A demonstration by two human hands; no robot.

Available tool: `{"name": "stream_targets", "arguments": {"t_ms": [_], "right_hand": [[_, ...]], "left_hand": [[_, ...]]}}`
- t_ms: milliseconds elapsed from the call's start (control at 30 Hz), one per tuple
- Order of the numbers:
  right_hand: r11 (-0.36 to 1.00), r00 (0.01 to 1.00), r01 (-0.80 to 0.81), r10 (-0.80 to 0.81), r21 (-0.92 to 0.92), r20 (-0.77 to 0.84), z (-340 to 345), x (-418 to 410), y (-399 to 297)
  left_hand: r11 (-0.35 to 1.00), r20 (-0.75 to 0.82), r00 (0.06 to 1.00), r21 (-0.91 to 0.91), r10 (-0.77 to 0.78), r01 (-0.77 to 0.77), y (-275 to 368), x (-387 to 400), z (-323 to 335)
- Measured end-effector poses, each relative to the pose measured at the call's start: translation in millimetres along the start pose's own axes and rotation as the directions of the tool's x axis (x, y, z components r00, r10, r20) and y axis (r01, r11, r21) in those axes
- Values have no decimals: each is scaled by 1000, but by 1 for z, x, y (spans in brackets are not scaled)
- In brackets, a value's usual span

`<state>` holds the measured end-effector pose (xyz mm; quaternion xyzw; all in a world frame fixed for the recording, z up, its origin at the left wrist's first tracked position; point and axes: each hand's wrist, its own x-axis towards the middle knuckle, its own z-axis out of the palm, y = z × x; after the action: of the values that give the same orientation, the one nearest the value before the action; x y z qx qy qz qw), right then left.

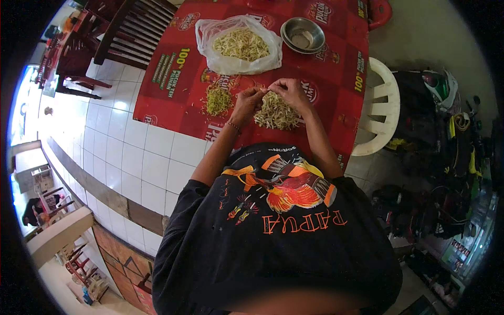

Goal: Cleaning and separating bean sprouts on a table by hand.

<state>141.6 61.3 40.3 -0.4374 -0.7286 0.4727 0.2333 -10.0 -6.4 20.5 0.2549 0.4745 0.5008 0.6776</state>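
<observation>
My left hand (pixel 249 103) and my right hand (pixel 292 93) meet at the fingertips above the near part of the table. Between them they pinch what looks like a single bean sprout, mostly hidden by the fingers. Just below my right hand lies a loose heap of pale bean sprouts (pixel 277 114). Left of my left hand is a smaller pile of greenish-yellow bits (pixel 218 100), with scraps scattered around it. Beyond both hands, an open white plastic bag (pixel 240 67) holds many more bean sprouts (pixel 241 44).
Stacked metal bowls (pixel 303 36) stand right of the bag on the red printed tablecloth (pixel 177 106). A white plastic chair (pixel 384 106) is against the table's right side. A dark wooden chair (pixel 136 33) stands at the far left, over white floor tiles (pixel 130 153). Bags and clutter (pixel 421 189) fill the right.
</observation>
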Motion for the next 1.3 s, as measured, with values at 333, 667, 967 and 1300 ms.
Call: {"name": "stream_targets", "arguments": {"t_ms": [333,667,967,1300], "right_hand": [[981,1000,6,-1,194,-22,3,1,5],[999,997,43,-44,-15,-58,8,1,1],[987,981,122,-136,-99,-139,22,4,3],[997,997,69,-67,46,-40,38,3,0]], "left_hand": [[994,-88,991,-9,103,-105,1,2,-1],[980,-98,980,123,172,-159,6,-3,-1],[986,-117,982,101,146,-134,4,-1,-4],[941,-88,993,-321,82,-106,11,1,-20]]}}
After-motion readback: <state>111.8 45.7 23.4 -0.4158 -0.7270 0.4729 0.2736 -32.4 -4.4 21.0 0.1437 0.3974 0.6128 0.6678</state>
